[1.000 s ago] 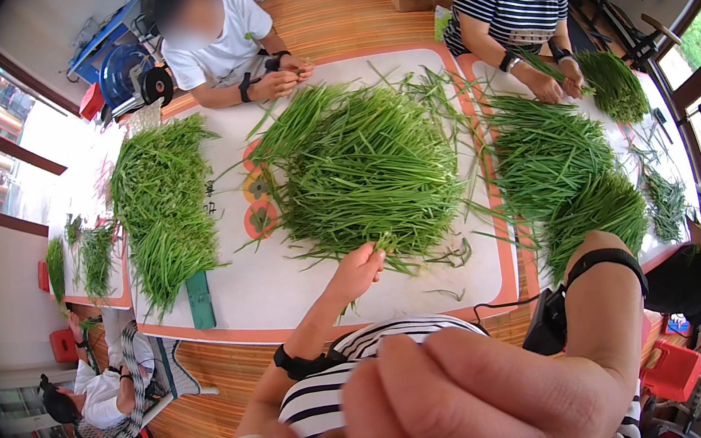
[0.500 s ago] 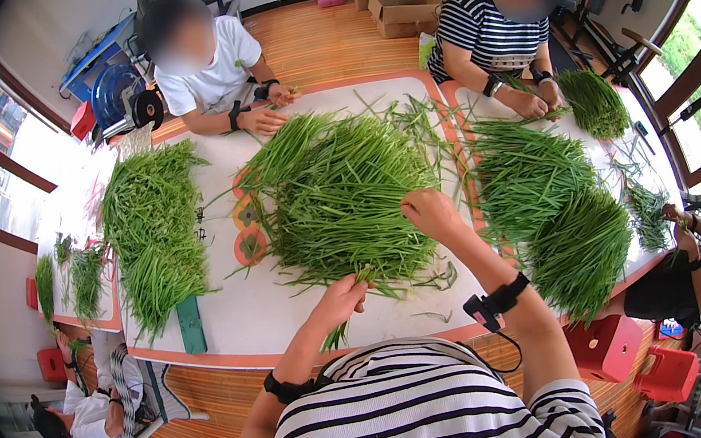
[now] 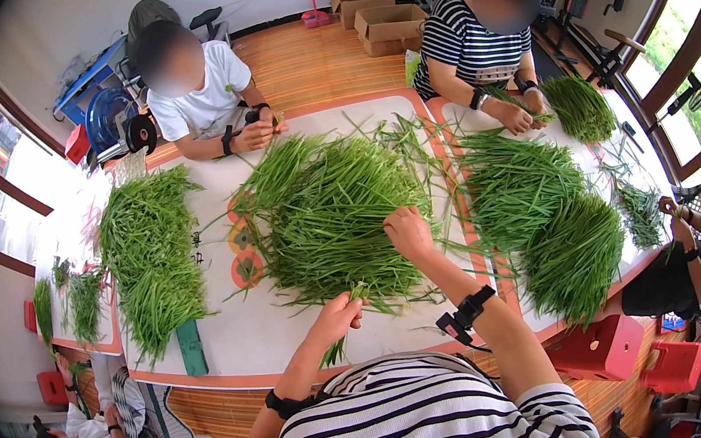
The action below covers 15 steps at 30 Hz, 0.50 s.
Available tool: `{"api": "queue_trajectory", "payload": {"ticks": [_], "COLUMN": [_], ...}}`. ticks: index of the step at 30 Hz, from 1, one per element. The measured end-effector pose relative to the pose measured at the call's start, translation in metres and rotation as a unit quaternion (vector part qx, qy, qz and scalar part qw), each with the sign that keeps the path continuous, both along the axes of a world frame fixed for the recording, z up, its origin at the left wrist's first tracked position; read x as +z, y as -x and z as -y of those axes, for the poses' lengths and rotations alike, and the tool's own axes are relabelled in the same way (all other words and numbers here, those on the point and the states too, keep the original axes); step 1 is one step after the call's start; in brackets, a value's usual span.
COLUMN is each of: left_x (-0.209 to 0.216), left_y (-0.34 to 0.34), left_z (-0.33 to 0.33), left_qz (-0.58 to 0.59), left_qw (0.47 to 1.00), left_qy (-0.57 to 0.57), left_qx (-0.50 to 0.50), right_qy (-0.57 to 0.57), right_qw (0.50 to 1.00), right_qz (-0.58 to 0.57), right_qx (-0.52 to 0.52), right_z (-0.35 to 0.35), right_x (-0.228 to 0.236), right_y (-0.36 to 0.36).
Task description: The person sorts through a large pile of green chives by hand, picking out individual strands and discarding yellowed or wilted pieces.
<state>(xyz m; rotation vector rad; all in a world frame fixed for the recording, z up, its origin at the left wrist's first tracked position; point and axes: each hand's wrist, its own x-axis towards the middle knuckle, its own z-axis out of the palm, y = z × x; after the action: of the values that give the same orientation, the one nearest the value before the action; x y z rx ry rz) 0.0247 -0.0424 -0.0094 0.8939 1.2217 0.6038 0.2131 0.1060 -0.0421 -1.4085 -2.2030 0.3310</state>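
Observation:
A large heap of green garlic chives point(image 3: 340, 207) lies on the white tabletop in front of me. My left hand point(image 3: 335, 318) is closed round a small bunch of chives at the heap's near edge, with tips showing above the fingers and ends hanging below. Over the right side of the heap, my right hand point(image 3: 408, 233) has its fingers bent together against the stalks. What is between those fingers, if anything, is too small to make out. Loose stalks are scattered along the heap's near side.
Further chive piles lie left point(image 3: 154, 255) and right point(image 3: 575, 255), with a green block point(image 3: 192, 349) by the left one. Two people work across the table point(image 3: 235, 325), one in white point(image 3: 211, 86), one in stripes point(image 3: 469, 45). Others sit at both sides. Red stools point(image 3: 597, 350) stand lower right.
My right hand has shifted a little left over the heap. The left hand still grips its bunch. The whole view has tilted slightly, and the person in white has drawn both hands closer together.

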Motion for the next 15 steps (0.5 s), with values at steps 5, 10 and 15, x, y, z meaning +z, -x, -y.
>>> {"api": "queue_trajectory", "payload": {"ticks": [5, 10, 15], "left_x": [0.012, 0.02, 0.035], "left_y": [-0.001, -0.007, -0.017], "left_z": [-0.003, -0.01, -0.018], "left_qz": [0.022, -0.048, -0.145], "left_qw": [0.976, 0.97, 0.949], "left_qy": [-0.156, -0.199, -0.264], "left_qx": [0.15, 0.127, 0.092], "right_qy": [0.118, 0.069, 0.049], "right_qw": [0.993, 0.997, 0.995], "right_qz": [-0.008, 0.017, 0.017], "right_qx": [0.029, 0.044, 0.085], "right_z": [0.009, 0.031, 0.048], "right_x": [0.04, 0.027, 0.035], "right_y": [-0.006, -0.015, -0.016]}}
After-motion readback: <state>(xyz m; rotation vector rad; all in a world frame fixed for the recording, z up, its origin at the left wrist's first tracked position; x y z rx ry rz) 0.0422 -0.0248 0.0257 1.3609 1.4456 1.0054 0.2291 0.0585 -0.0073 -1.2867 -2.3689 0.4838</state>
